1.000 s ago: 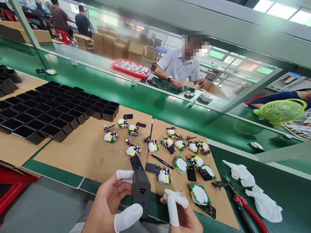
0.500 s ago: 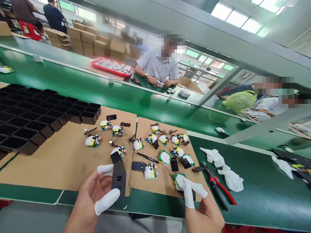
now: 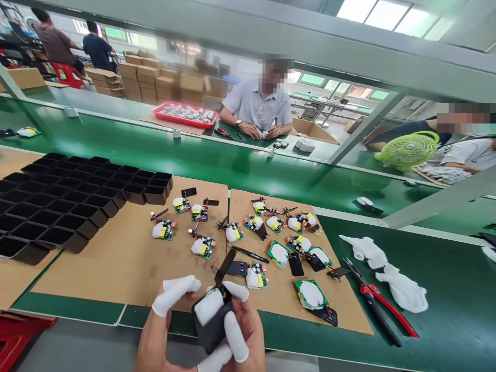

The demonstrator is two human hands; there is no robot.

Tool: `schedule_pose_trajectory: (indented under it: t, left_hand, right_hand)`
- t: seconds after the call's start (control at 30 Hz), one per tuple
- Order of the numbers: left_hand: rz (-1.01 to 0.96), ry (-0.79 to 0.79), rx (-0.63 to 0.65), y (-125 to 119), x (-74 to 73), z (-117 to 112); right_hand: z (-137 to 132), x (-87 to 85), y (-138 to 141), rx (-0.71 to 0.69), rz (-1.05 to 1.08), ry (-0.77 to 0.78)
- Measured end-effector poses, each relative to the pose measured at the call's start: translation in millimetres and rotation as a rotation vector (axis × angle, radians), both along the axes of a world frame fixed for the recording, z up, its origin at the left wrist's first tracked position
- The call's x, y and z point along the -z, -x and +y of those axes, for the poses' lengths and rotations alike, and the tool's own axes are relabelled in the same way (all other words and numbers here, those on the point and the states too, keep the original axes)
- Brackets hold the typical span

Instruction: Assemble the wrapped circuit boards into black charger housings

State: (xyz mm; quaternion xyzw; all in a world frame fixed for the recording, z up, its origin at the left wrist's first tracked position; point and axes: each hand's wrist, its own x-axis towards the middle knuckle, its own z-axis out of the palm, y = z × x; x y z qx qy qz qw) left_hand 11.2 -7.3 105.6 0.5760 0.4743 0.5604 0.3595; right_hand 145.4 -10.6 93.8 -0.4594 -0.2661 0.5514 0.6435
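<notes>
Both hands are working low centre, over the near edge of the cardboard sheet (image 3: 127, 258). The right hand (image 3: 248, 336) is pinching the black case (image 3: 211, 330), its capped fingers (image 3: 236, 330) wrapping one side. The left hand (image 3: 155, 336) is cupping the other side with its forefinger stretching over the top; can't tell if it is really gripping. A white-wrapped circuit board (image 3: 208, 306) is sitting partway in the case mouth, with a thin black tab (image 3: 225, 266) sticking up.

Doing it well, by my read, means holding the case square and pressing the board straight in by its wrapped body, not the tab. No forcing if it is binding on a wall.

Loose boards (image 3: 203, 247) and tweezers (image 3: 250, 253) are lying just beyond. Empty black cases (image 3: 77, 206) are standing in rows at left. Pliers (image 3: 380, 307) and white gloves (image 3: 399, 292) are lying at right on the green mat (image 3: 445, 320).
</notes>
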Motion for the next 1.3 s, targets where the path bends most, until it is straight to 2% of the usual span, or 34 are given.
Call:
schedule_pose_trajectory:
  t: [0.07,0.13,0.27,0.4,0.47,0.5,0.57,0.67,0.77,0.83,0.93,1.07,1.13,1.2,1.3]
  left_hand:
    - [-0.137,0.143,0.078,10.3,8.3,-4.0]
    - [-0.193,0.219,0.179,18.3,17.7,-9.5]
    - [-0.128,0.244,0.262,24.3,25.8,-17.5]
    - [-0.060,0.223,0.219,18.0,8.5,-11.8]
    - [-0.050,0.196,0.227,12.7,-4.1,-6.6]
    - [-0.048,0.184,0.239,10.3,-9.4,-4.7]
    - [-0.046,0.173,0.259,6.6,-16.7,-3.1]
    - [-0.054,0.190,0.266,4.6,-19.7,-4.8]
    - [-0.109,0.201,0.277,4.2,-18.9,-6.5]
    - [-0.152,0.202,0.288,3.0,-18.1,-6.4]
    - [-0.182,0.188,0.305,0.5,-15.1,-5.7]
    - [-0.166,0.150,0.314,3.1,-5.5,-5.8]
    - [-0.144,0.149,0.326,8.1,-0.4,-5.0]
    - [-0.116,0.139,0.362,14.2,3.2,-3.0]
    - [-0.086,0.105,0.432,21.6,5.8,0.5]
  right_hand:
    - [0.1,-4.0,7.6,-0.095,0.069,-0.028]
    - [-2.3,-5.2,14.6,-0.165,0.052,-0.091]
    - [-1.2,-1.3,20.0,-0.103,-0.209,-0.240]
    - [16.2,-4.6,-12.3,-0.059,-0.454,-0.323]
    - [23.9,-13.5,-34.4,-0.054,-0.494,-0.442]
    - [25.7,-19.7,-43.5,-0.096,-0.509,-0.457]
    - [25.5,-34.4,-54.7,-0.179,-0.545,-0.359]
    - [22.1,-57.0,-55.4,-0.183,-0.503,-0.182]
    - [24.1,-74.1,-48.2,-0.148,-0.451,-0.206]
    - [27.1,-79.7,-44.7,-0.126,-0.428,-0.257]
    - [26.7,-75.6,-44.3,-0.113,-0.401,-0.297]
    - [16.9,-56.0,-49.9,-0.107,-0.448,-0.293]
    - [14.3,-51.6,-54.2,-0.133,-0.496,-0.337]
    - [16.5,-55.6,-58.8,-0.233,-0.572,-0.427]
    - [24.7,-70.5,-63.7,-0.382,-0.677,-0.568]
